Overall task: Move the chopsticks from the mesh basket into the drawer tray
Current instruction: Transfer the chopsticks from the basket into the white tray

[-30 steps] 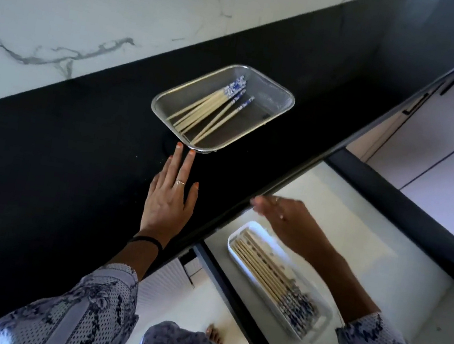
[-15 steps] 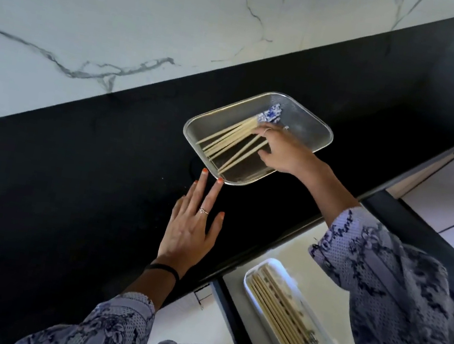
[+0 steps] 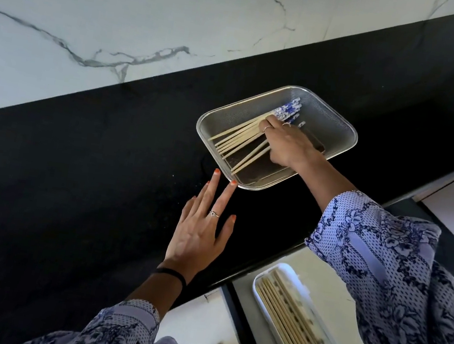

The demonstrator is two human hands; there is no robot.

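- Tray (image 3: 259, 280): white plastic, rounded corners, in the open drawer below the bench edge; pale chopsticks with blue patterned ends lie side by side in it.
- Left hand (image 3: 198, 238): flat on the glossy black bench (image 3: 69, 192), fingers (image 3: 212, 184) straight, holding nothing, tips just beside the basket rim.
- Basket (image 3: 330, 119): fine metal mesh, rounded rectangle.
- Right hand (image 3: 285, 148): inside the basket, fingers curled onto the fanned chopsticks (image 3: 236, 138).
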